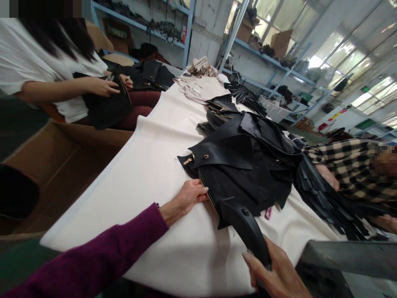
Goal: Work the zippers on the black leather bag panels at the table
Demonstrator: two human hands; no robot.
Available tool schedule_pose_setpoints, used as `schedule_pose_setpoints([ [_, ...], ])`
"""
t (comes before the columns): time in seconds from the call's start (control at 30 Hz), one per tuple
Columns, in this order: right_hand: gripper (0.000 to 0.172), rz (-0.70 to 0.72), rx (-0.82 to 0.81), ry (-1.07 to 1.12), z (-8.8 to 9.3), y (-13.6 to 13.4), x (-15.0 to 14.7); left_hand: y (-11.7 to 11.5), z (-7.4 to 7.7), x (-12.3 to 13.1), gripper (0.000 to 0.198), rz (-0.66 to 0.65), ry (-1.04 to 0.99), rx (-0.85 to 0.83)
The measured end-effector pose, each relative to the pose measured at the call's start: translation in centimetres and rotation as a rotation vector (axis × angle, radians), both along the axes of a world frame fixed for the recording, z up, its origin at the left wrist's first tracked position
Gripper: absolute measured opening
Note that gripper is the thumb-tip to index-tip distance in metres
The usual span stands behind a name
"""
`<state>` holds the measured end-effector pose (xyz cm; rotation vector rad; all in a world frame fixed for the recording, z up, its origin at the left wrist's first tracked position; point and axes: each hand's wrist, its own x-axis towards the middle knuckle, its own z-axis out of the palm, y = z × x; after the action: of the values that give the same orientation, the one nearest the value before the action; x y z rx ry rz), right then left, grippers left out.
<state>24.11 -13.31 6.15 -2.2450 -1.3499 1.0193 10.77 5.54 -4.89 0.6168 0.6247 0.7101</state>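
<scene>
A black leather panel (248, 182) with a gold zipper along its edge lies on the white-covered table. My left hand (187, 198), in a purple sleeve, pinches that zippered edge between thumb and fingers. My right hand (276, 269) is closed around a curved black piece (243, 225) that looks like leather; its far end lies over the panel's near corner. A smaller black flap (226, 153) with a gold ring rests on top, beside a gold zipper pull (188, 160). The lower part of my right hand is cut off by the frame.
More black leather pieces (269, 132) are heaped behind the panel, with beige pieces (201, 78) farther back. Black strips (316, 194) hang at the right by a person in a checked shirt (344, 165). Another person (102, 89) handles black material at left, above a cardboard box (40, 161).
</scene>
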Motion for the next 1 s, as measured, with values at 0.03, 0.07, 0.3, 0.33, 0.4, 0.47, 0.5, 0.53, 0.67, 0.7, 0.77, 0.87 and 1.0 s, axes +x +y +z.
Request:
schedule_pose_setpoints([
  [0.03, 0.025, 0.01, 0.02, 0.025, -0.3, 0.9, -0.2, 0.0, 0.1, 0.0, 0.027, -0.005, -0.002, 0.007],
  [0.07, 0.024, 0.015, 0.037, 0.038, -0.5, 1.8, -0.3, -0.1, 0.1, 0.0, 0.027, -0.009, -0.003, 0.015],
  [0.3, 0.034, -0.029, 0.13, -0.045, 1.7, 3.5, 1.9, -0.3, 0.8, -0.2, 0.024, -0.029, 0.016, 0.022],
  [0.33, 0.036, -0.037, 0.13, -0.065, 2.2, 2.9, 2.3, -0.3, 0.9, -0.2, 0.024, -0.028, 0.018, 0.016],
  [0.4, 0.037, -0.049, 0.106, -0.111, 2.8, 1.3, 2.6, -0.3, 1.0, -0.2, 0.022, -0.021, 0.028, 0.002],
  [0.47, 0.037, -0.048, 0.045, -0.137, 2.7, -0.2, 2.5, -0.3, 1.0, -0.2, 0.021, -0.016, 0.041, -0.007],
  [0.5, 0.037, -0.04, 0.009, -0.127, 2.4, -0.7, 2.3, -0.4, 1.0, -0.2, 0.021, -0.017, 0.044, -0.006],
  [0.53, 0.035, -0.03, -0.025, -0.1, 2.0, -1.0, 1.9, -0.4, 0.9, -0.1, 0.021, -0.019, 0.042, 0.0],
  [0.67, 0.028, 0.03, -0.019, 0.032, 0.2, 0.1, 0.5, -0.4, 0.2, -0.1, 0.025, -0.056, -0.003, 0.053],
  [0.7, 0.026, 0.047, 0.005, 0.05, -0.1, 0.8, 0.4, -0.3, 0.2, -0.1, 0.025, -0.06, -0.009, 0.069],
  [0.77, 0.027, 0.069, 0.053, 0.062, -0.3, 2.1, 0.5, 0.0, 0.4, -0.4, 0.024, -0.091, 0.034, 0.109],
  [0.87, 0.032, 0.051, 0.109, 0.021, 0.3, 3.4, 1.2, 0.7, 1.7, -1.3, 0.019, -0.211, 0.335, 0.294],
  [1.0, 0.035, 0.053, 0.122, -0.019, 1.2, 3.6, 1.9, 2.0, 3.2, -2.1, 0.024, 0.176, 1.027, 0.964],
])
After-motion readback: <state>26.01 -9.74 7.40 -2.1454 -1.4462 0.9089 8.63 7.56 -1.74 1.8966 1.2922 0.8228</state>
